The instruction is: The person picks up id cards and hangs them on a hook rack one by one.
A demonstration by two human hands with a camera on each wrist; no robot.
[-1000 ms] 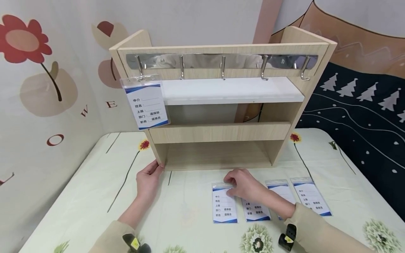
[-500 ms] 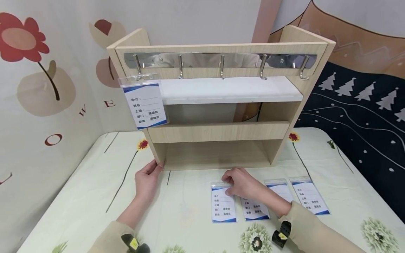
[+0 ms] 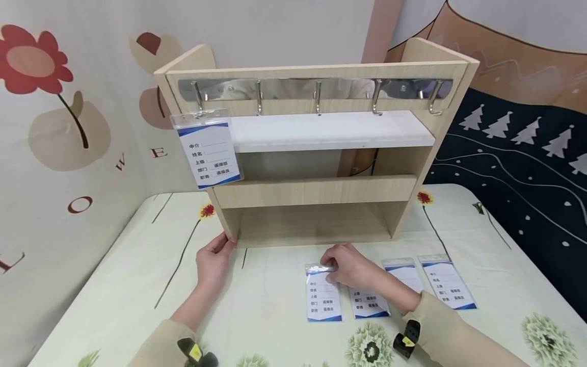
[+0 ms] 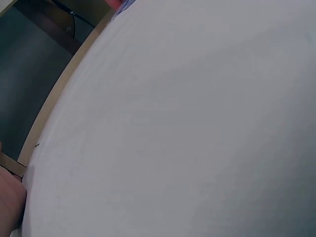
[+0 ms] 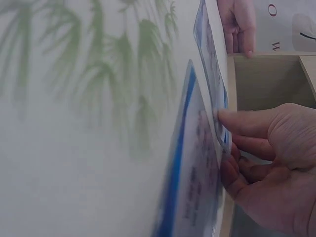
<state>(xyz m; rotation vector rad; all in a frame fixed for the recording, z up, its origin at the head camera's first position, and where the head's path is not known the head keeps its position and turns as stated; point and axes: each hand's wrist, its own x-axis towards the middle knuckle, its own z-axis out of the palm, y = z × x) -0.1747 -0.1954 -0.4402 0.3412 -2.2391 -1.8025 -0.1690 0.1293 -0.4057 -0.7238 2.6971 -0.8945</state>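
At the lower left corner of a pale wooden shelf unit [image 3: 316, 192], my left hand [image 3: 213, 262] grips the side panel's edge, thumb at the front. My right hand [image 3: 350, 265] pinches the clear top edge of the leftmost badge [image 3: 323, 300] lying on the cloth; in the right wrist view the thumb [image 5: 244, 121] is on its face and the fingers curl beyond its edge. Beside it lies a second badge [image 3: 369, 306], partly covered by my right hand and forearm. Another badge [image 3: 208, 153] hangs tilted from the leftmost hook [image 3: 198, 94].
Two more badges, a half-hidden one [image 3: 405, 275] and a rightmost one [image 3: 448, 285], lie to the right. The unit's metal strip [image 3: 289, 89] carries several hooks, above a white shelf board [image 3: 330, 132]. A flower-print cloth [image 3: 270, 300] covers the table; printed curtains stand behind.
Both hands keep their places at the shelf corner and the leftmost badge. The right wrist shifts slightly left; the head view drifts a little.
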